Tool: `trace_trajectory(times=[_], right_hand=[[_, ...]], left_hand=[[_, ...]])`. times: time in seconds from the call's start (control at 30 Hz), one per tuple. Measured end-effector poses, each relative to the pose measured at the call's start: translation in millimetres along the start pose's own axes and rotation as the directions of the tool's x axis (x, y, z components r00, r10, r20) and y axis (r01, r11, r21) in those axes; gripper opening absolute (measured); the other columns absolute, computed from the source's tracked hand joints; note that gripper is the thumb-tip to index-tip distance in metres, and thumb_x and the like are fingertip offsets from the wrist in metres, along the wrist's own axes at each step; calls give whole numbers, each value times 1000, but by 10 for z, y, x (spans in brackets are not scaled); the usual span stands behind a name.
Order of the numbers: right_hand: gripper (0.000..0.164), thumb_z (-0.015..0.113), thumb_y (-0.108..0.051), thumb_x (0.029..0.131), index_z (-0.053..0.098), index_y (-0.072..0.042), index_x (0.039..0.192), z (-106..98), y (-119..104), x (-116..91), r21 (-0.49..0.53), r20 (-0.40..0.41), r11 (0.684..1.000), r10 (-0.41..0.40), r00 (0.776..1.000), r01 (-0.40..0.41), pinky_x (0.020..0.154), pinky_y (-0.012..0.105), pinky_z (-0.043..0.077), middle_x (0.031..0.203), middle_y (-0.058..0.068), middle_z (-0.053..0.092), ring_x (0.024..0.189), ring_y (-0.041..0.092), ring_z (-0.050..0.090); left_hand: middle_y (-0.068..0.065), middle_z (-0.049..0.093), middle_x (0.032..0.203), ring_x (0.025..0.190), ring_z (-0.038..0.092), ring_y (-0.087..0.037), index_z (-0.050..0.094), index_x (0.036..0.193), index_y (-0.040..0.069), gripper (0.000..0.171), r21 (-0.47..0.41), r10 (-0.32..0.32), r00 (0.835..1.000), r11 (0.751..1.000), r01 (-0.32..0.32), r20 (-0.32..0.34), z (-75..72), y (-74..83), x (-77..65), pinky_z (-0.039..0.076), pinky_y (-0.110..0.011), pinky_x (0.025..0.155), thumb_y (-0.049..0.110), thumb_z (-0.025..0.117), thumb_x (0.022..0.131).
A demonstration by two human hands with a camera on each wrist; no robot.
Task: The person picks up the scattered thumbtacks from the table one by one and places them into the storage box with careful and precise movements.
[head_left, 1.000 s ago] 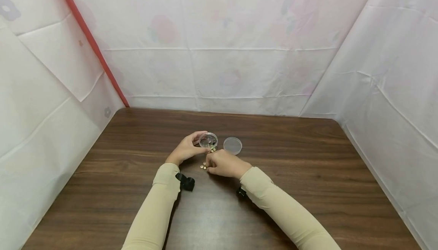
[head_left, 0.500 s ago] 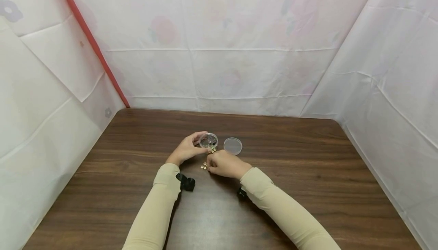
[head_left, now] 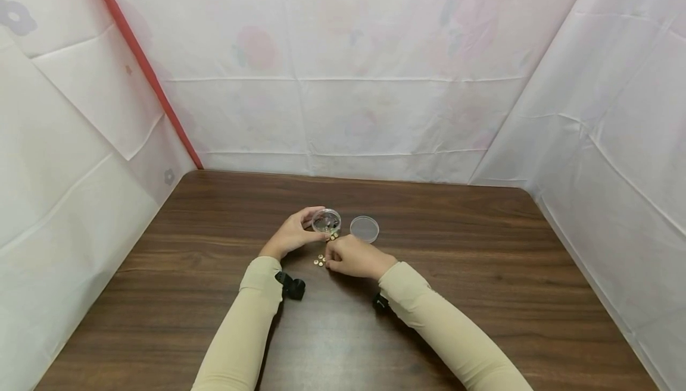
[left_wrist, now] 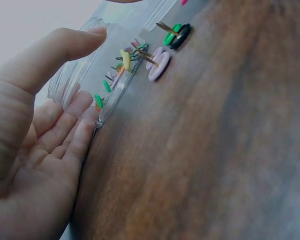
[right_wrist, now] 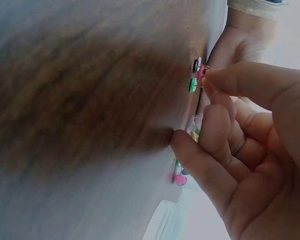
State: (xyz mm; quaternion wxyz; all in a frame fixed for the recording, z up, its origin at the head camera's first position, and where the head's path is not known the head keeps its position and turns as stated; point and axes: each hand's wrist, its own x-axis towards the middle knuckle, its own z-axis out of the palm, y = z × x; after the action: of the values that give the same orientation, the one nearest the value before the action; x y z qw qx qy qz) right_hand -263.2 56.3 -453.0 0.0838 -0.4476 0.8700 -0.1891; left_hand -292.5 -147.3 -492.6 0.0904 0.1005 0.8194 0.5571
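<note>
My left hand (head_left: 293, 234) holds a clear round plastic box (head_left: 326, 210), fingers behind it and thumb at its near side. Inside lie coloured thumbtacks (left_wrist: 125, 59), points up. Several more thumbtacks (head_left: 334, 235) sit on the table by the box's near edge, among them a lilac thumbtack (left_wrist: 160, 65) and a green thumbtack (left_wrist: 171, 36). My right hand (head_left: 356, 256) has thumb and fingertip together at a pink thumbtack (right_wrist: 201, 73), beside a green thumbtack (right_wrist: 192, 84) and a dark one (right_wrist: 196, 65). These stand in a small cluster (head_left: 316, 262), partly hidden by fingers.
A clear round lid (head_left: 364, 229) lies flat right of the box, behind my right hand. The brown wooden table (head_left: 455, 248) has patterned white cloth (head_left: 375, 111) hanging behind it and at both sides. Black wrist cameras sit at both cuffs.
My right hand has shifted slightly right, and one more thumbtack shows beside its fingertips in the near cluster. The left hand and box stay in place.
</note>
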Motion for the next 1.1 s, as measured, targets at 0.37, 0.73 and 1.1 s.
trace_trajectory(times=[0.37,0.73,1.1], right_hand=[[7,61,-14,89,66,-15,85,-104,36,18,66,-66,997,-36,997,41,54,18,44,66,-8,58,56,1,48],[5,61,-16,90,65,-15,87,-189,47,31,86,-85,996,-13,996,20,54,18,47,73,-8,63,58,0,51],[6,60,-20,91,63,-17,87,-241,99,114,50,-234,998,59,971,-48,48,18,45,69,-7,57,53,2,49]], left_hand=[[1,44,139,127,38,-22,45,137,27,72,-13,19,1000,1000,-19,17,-7,-1,4,36,-51,104,39,78,74],[-2,44,140,127,37,-24,44,137,22,73,-19,28,999,999,-28,19,-15,23,-14,36,-52,104,36,78,74],[-1,40,142,128,36,-22,43,139,23,77,-32,1,1000,999,0,28,-25,84,-39,36,-50,105,38,79,72]])
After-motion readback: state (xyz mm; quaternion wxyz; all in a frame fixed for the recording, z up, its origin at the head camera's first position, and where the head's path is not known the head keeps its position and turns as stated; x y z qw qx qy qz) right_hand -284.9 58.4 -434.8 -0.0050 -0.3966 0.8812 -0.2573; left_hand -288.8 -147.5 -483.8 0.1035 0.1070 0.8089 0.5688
